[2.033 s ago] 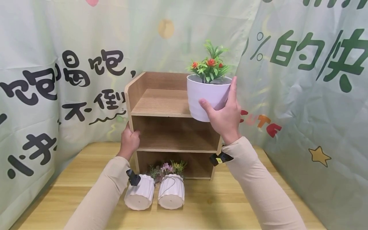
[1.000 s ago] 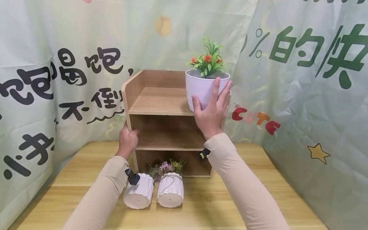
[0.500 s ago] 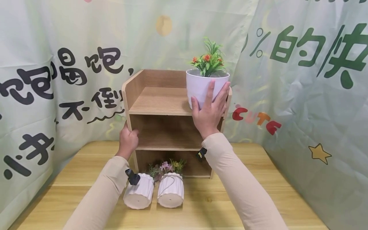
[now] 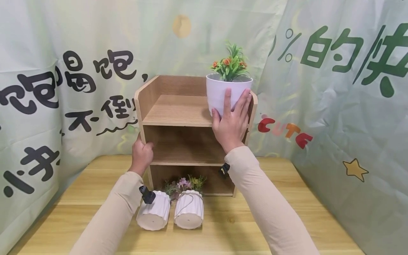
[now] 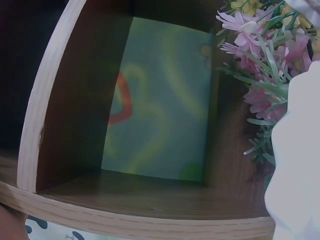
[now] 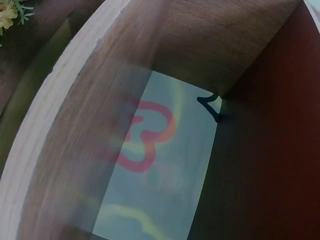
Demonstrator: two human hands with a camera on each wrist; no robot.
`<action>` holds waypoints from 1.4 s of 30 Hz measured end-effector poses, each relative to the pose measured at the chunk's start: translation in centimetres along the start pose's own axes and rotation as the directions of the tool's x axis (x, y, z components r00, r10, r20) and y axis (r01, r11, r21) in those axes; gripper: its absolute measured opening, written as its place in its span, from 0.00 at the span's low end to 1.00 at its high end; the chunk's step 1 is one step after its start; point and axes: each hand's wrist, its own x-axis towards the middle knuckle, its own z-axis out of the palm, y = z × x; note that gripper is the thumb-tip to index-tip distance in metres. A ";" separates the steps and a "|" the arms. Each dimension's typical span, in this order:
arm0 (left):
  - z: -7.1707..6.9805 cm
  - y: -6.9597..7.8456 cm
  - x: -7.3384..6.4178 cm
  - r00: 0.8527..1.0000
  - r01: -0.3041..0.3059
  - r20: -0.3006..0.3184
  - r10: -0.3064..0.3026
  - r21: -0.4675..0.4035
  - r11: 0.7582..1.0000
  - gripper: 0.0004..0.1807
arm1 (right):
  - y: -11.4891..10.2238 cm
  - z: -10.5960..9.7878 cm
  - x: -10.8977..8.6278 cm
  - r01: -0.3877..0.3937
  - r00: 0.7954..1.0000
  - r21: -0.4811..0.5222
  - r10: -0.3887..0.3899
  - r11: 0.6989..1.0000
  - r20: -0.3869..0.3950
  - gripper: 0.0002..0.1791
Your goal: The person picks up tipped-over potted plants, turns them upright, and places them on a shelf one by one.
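A white flowerpot [image 4: 218,92] with a small green plant [image 4: 234,67] and red-orange flowers stands upright at the right end of the top tier of a wooden shelf [image 4: 178,110]. My right hand [image 4: 232,124] lies against the front of this pot, fingers straight and pointing up, thumb apart to the left; it hides the pot's lower right part. With my left hand [image 4: 142,154] I grip the left side panel of the shelf at middle height, thumb in front. In the left wrist view, the shelf's side board [image 5: 47,100] shows close up.
Two white ribbed pots [image 4: 154,211] lie on their sides on the wooden table [image 4: 261,226] before the shelf, their flowers [image 4: 184,185] toward the bottom tier. A printed cloth [image 4: 325,117] hangs behind and at both sides.
The flowerpot has moved slightly left, down and back onto the top tier. My right hand has shifted from its right side to its front. The left hand stays at the panel.
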 end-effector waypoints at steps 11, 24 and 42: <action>0.3 -0.4 -0.1 0.997 -0.036 -0.071 0.038 0.034 0.999 0.22 | 0.4 -0.8 -1.3 0.003 0.999 0.112 -0.007 0.994 0.035 0.35; 0.7 -0.5 -0.3 0.981 -0.126 -0.131 0.140 0.106 0.986 0.21 | 0.3 -2.4 -3.6 -0.018 0.997 0.228 0.001 0.974 0.078 0.40; 1.0 -0.7 -0.3 0.977 -0.142 -0.148 0.154 0.086 0.986 0.21 | -1.2 -4.9 -8.4 -0.167 0.980 0.460 0.095 0.872 0.176 0.41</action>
